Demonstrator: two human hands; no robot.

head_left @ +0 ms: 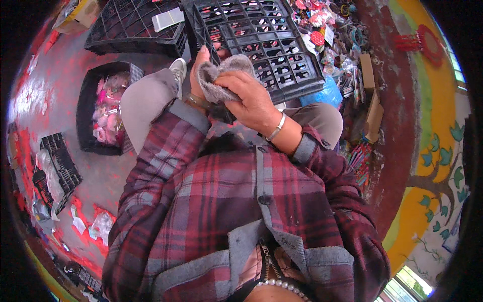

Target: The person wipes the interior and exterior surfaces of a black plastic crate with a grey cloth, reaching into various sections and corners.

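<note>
A black plastic crate with an open grid stands tilted in front of me, above my knees. At its near left corner is my left hand, thumb pointing up and fingers curled around the crate's edge. The cloth partly covers that hand. My right hand is closed on a crumpled grey cloth, bunched against the crate's near left side and my left hand. Part of the cloth hides where the left palm meets the crate.
Another black crate lies at the far left, bearing a small pale box. Left of my knee stands a black bin holding pink packaged items. Small colourful goods are heaped at right beside cardboard and the wall.
</note>
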